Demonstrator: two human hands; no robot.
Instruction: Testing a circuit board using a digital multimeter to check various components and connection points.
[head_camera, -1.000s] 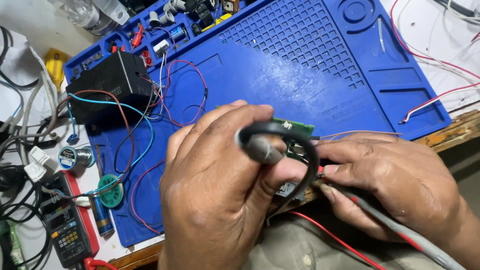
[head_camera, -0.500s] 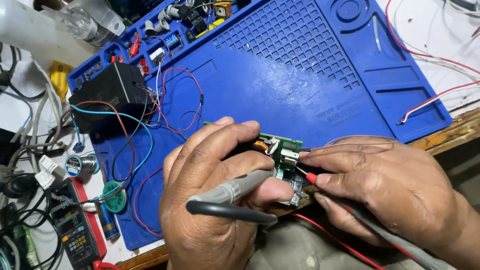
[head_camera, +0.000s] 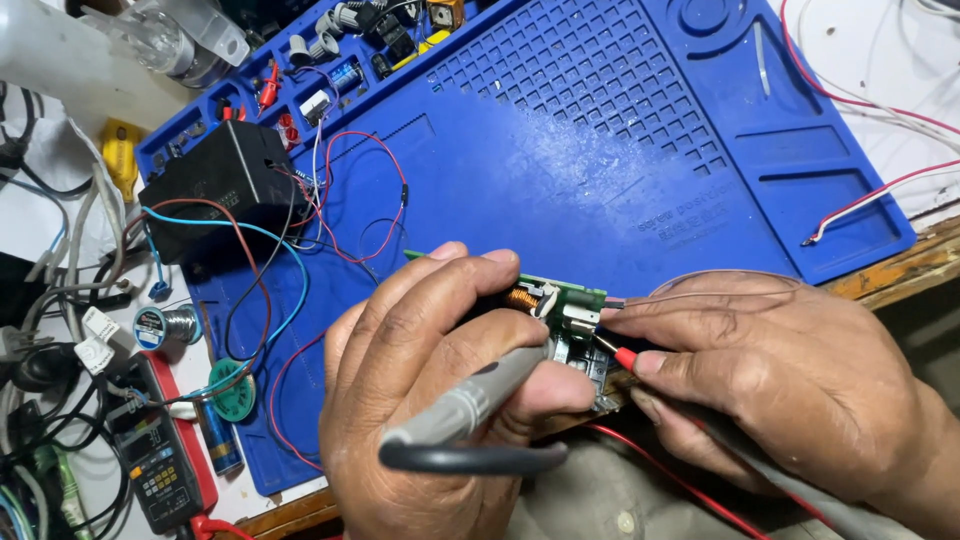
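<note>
A ribbed blue silicone work mat (head_camera: 560, 190) on a worn wooden bench edge, its centre open, carries a matte black box (head_camera: 225, 185) trailing red and blue wires at ten o'clock. At the mat's near edge, the left hand (head_camera: 430, 400) curls shut around a small green circuit board (head_camera: 560, 310) and a smooth grey probe (head_camera: 470, 400). At three o'clock, the right hand (head_camera: 790, 390) pinches a red-tipped probe (head_camera: 622, 357), its tip touching the board between both hands' fingertips.

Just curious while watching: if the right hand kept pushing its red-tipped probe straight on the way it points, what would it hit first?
Probably the small green circuit board: the right hand aims the red-tipped probe left at it, and the metal tip seems already on its parts.
</note>
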